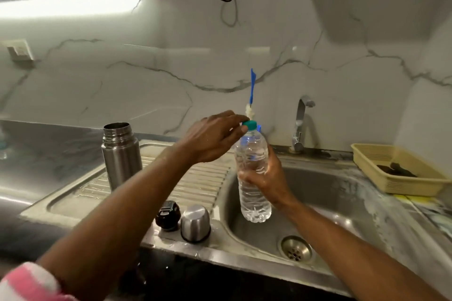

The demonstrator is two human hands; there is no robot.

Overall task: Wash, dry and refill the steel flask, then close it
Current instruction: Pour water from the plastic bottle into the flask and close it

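The open steel flask (121, 154) stands upright on the ribbed drainboard (203, 183), to the left of both hands. Its black stopper (168, 215) and steel cup lid (195, 223) sit on the sink's front rim. My right hand (267, 178) grips a clear plastic water bottle (254, 193) around its middle, holding it upright over the sink basin (330, 203). My left hand (215, 137) reaches across and pinches the bottle's green cap (250, 125) with its fingertips.
A tap (301, 124) rises behind the basin, and a blue-handled bottle brush (251, 90) stands behind the bottle. A yellow plastic basket (401, 168) sits on the wet counter at right. The drain (296, 248) lies near the basin's front. Black cables hang from a socket above.
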